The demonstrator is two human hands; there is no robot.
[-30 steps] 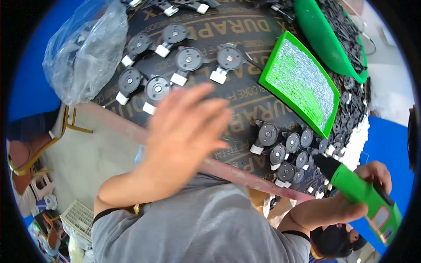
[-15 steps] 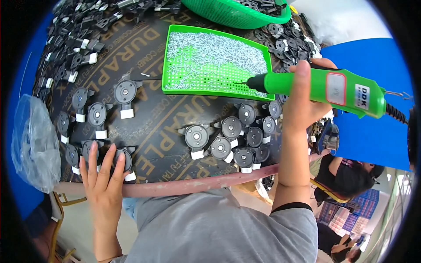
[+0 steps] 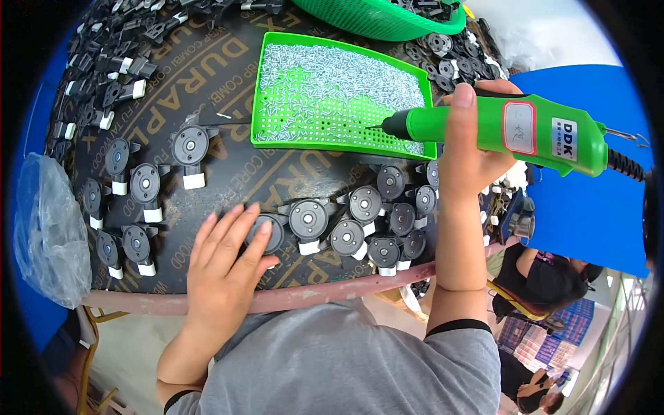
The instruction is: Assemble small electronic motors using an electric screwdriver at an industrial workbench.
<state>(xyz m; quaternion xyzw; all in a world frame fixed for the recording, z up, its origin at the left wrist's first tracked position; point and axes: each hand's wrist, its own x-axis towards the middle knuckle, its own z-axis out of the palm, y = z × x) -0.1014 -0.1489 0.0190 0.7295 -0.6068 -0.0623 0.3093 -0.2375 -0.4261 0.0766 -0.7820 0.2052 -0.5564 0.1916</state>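
Right hand's grip: wrapped around the body of the green power screwdriver; the right hand point(image 3: 470, 155) holds the green power screwdriver point(image 3: 515, 124) over the right part of the screw tray point(image 3: 332, 147), its bit pointing left.
Left hand's grip: fingers slightly parted, laid over a black disc part point(image 3: 275, 232) at the near edge of the worktop point(image 3: 228, 166); whether they pinch it, I cannot tell.
Screwdriver handling: probably stiff and fairly weighty, with a smooth casing; best held around the middle of the body, clear of the bit. The black cable point(image 3: 624, 166) at its right end likely tugs a little.
Disc part handling: looks like rigid plastic, likely light and apt to slide; the round rim seems the surest hold, while the thin side arms look easier to snap.
Neighbouring discs: a cluster of disc parts point(image 3: 347, 237) just right of the left hand, with more discs point(image 3: 145, 183) to its left.
Screws: small loose silvery screws point(image 3: 360, 76), heaped toward the tray's far side; likely slippery to bare fingertips.
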